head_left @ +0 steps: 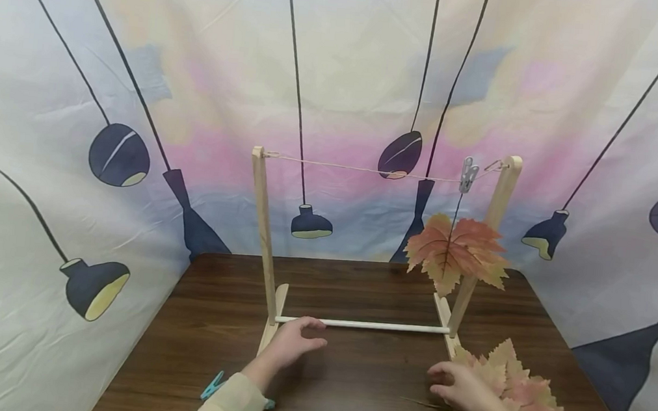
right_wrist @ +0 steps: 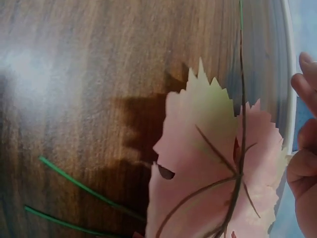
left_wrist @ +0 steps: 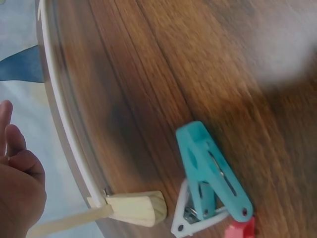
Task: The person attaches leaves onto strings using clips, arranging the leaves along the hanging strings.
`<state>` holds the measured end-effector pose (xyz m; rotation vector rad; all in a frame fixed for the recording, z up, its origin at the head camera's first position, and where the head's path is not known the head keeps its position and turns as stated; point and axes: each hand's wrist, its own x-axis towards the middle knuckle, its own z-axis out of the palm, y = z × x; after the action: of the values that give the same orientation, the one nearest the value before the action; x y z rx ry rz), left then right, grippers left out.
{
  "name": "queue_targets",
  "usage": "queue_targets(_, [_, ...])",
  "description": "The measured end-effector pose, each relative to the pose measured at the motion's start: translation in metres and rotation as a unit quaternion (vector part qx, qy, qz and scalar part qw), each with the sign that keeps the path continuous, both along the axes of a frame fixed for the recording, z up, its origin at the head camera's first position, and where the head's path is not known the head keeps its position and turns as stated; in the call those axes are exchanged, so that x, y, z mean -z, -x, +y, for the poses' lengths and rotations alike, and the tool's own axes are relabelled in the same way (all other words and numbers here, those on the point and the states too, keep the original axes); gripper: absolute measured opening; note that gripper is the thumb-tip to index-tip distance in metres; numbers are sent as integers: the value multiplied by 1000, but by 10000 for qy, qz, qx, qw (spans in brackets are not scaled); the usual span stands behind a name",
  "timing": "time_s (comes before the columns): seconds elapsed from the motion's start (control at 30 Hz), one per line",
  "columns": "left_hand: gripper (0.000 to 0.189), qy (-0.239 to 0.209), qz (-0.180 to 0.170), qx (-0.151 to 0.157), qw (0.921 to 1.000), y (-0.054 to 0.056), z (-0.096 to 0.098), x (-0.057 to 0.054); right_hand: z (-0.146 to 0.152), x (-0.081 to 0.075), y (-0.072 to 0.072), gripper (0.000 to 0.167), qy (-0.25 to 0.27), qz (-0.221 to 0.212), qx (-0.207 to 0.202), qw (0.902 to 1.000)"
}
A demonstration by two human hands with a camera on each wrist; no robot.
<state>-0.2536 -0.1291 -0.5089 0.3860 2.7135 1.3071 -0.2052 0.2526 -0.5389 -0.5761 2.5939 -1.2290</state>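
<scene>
My left hand (head_left: pixel 291 344) is over the table by the left foot of a wooden frame (head_left: pixel 263 239), its fingers relaxed and holding nothing. Below it lie clothespins, one of them a turquoise clothespin (left_wrist: pixel 208 171) on top of a white clothespin (left_wrist: pixel 179 218). On the right, my right hand (head_left: pixel 464 388) hovers loosely curled beside a pile of artificial maple leaves (head_left: pixel 535 400), with nothing in its fingers. One leaf (right_wrist: pixel 203 148) shows large in the right wrist view, its long stem running upward. Another orange leaf (head_left: pixel 457 249) hangs from the string by a grey clothespin (head_left: pixel 469 175).
A thin string (head_left: pixel 356 167) spans the tops of the two posts. Low down, a white rod (head_left: pixel 383 326) joins them above the dark wooden table (head_left: pixel 349 377). Behind stands a fabric backdrop (head_left: pixel 341 69) printed with lamps. A red clothespin (left_wrist: pixel 240 229) peeks in at the left wrist view's bottom edge.
</scene>
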Motion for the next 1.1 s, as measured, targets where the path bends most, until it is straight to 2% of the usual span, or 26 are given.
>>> queue_targets(0.17, [38, 111, -71, -18, 9999, -2, -7, 4, 2, 4, -1, 26, -441, 296, -98, 9985])
queue_targets(0.7, [28, 568, -91, -580, 9967, -22, -46, 14, 0, 8, 0, 17, -482, 616, -521, 9956])
queue_targets(0.87, [30, 595, -75, -705, 9957, -26, -56, 18, -1, 7, 3, 16, -541, 588, -609, 9949])
queue_targets(1.1, [33, 441, -194, -810, 9956, -32, -63, 22, 1, 12, 2, 15, -634, 305, -705, 9950])
